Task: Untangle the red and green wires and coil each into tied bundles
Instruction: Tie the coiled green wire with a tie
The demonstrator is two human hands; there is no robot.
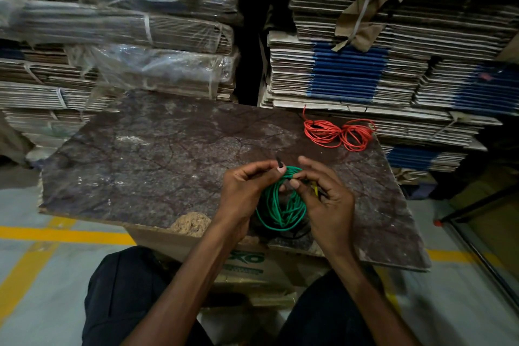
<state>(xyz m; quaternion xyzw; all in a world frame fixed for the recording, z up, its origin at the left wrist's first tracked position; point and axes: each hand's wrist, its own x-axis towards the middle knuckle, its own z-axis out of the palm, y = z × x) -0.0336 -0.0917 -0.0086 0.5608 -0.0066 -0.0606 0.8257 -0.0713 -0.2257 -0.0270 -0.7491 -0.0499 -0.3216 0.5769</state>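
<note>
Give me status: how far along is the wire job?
Done: the red wire lies apart on the far right of the board, coiled and pinched at its middle; a tie can't be confirmed. In hand: the green wire is coiled, gripped by the left hand and right hand, left pinching a dark strip. Left: tying the green coil.

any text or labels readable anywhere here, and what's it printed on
"XO": green letters on the cardboard box under the board, its left part hidden behind the left forearm, so the word is incomplete.
A smaller green line beneath those letters is too blurred to read.
Nothing legible on the stacked cartons behind; no print shows.
</note>
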